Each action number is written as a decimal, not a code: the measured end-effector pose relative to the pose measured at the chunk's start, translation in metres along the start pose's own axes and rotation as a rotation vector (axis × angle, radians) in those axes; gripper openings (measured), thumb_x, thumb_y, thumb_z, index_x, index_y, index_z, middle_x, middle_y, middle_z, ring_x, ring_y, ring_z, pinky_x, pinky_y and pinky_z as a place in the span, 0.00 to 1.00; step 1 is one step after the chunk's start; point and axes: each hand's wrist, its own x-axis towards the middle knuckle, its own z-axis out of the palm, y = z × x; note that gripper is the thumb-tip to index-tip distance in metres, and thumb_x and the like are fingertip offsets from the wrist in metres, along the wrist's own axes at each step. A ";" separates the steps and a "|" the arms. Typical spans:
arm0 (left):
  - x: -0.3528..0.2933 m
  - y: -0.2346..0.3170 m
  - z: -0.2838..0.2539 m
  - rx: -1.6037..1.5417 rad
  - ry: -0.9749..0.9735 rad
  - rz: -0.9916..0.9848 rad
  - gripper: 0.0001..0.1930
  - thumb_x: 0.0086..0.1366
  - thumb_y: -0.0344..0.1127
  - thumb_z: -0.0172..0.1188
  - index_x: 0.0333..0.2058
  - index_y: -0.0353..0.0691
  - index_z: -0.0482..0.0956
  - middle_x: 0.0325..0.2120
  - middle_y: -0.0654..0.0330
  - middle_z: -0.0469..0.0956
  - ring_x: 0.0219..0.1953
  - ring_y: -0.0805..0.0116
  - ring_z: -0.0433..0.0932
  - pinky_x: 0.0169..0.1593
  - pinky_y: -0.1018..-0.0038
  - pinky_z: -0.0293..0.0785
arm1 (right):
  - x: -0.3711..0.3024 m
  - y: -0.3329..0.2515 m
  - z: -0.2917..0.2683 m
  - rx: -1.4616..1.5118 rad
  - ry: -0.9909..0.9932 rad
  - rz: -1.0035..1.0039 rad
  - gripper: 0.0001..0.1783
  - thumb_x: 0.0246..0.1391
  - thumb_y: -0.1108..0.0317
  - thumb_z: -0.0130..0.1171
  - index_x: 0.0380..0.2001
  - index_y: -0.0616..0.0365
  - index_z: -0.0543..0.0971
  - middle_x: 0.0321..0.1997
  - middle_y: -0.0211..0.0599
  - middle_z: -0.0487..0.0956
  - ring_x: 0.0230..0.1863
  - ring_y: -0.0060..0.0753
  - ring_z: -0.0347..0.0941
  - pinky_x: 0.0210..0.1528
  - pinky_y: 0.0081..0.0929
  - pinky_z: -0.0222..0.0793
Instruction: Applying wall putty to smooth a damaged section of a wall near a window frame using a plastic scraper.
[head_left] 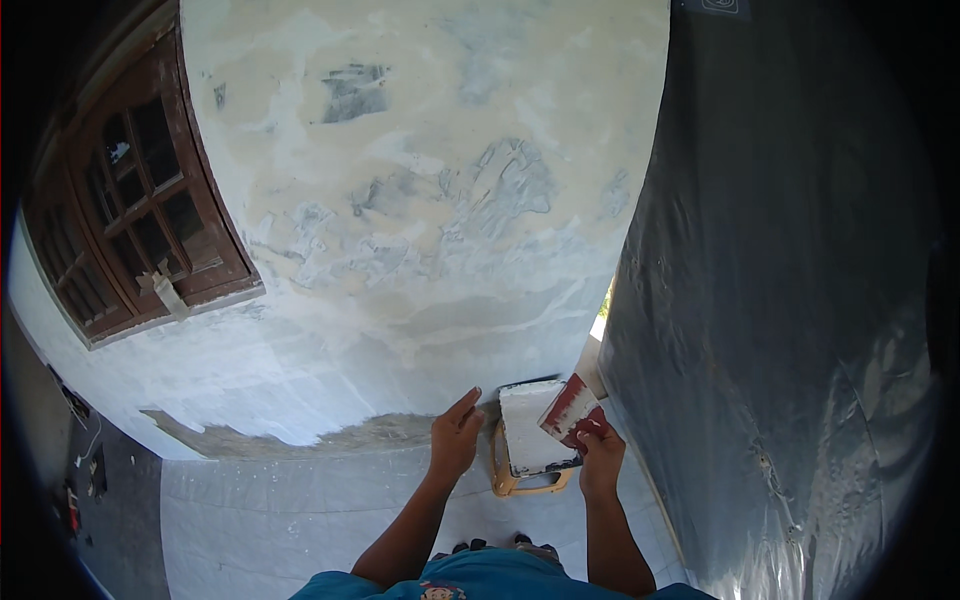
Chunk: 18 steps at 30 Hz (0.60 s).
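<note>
In my right hand is a red putty spreader, pinched at its lower right corner and smeared with white paste. The spreader hangs over the right side of a dark-edged tray coated with white putty. Under the tray stands a yellow stool. To the left of the tray, my left hand is raised with its fingers stretched out, holding nothing. Before me rises a wall patched with white and grey filler; some patches look rough, and a bare grey strip shows along its foot.
A brown wooden window is set in the wall on the left. Dark plastic sheeting hangs along the right side. Pale tiles cover the floor by my feet. Tools and a cord lie at the far left.
</note>
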 end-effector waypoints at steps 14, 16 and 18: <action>0.004 -0.049 -0.001 0.005 -0.021 -0.174 0.21 0.66 0.31 0.56 0.56 0.30 0.74 0.52 0.47 0.78 0.52 0.65 0.78 0.57 0.72 0.70 | 0.006 0.042 -0.002 -0.107 -0.020 0.186 0.17 0.50 0.83 0.54 0.45 0.71 0.78 0.40 0.44 0.81 0.39 0.33 0.79 0.44 0.30 0.79; 0.002 -0.053 0.003 0.012 -0.069 -0.259 0.21 0.66 0.32 0.54 0.56 0.28 0.73 0.52 0.46 0.78 0.54 0.63 0.77 0.59 0.71 0.68 | 0.014 0.041 -0.009 -0.154 -0.043 0.217 0.14 0.52 0.82 0.54 0.43 0.71 0.78 0.39 0.42 0.81 0.37 0.30 0.79 0.43 0.27 0.79; 0.014 -0.064 0.008 0.080 -0.101 -0.342 0.22 0.67 0.33 0.53 0.56 0.26 0.73 0.52 0.46 0.78 0.55 0.62 0.76 0.61 0.71 0.67 | 0.039 0.046 -0.015 -0.186 -0.069 0.240 0.13 0.52 0.82 0.54 0.42 0.71 0.79 0.38 0.41 0.81 0.36 0.29 0.79 0.43 0.27 0.78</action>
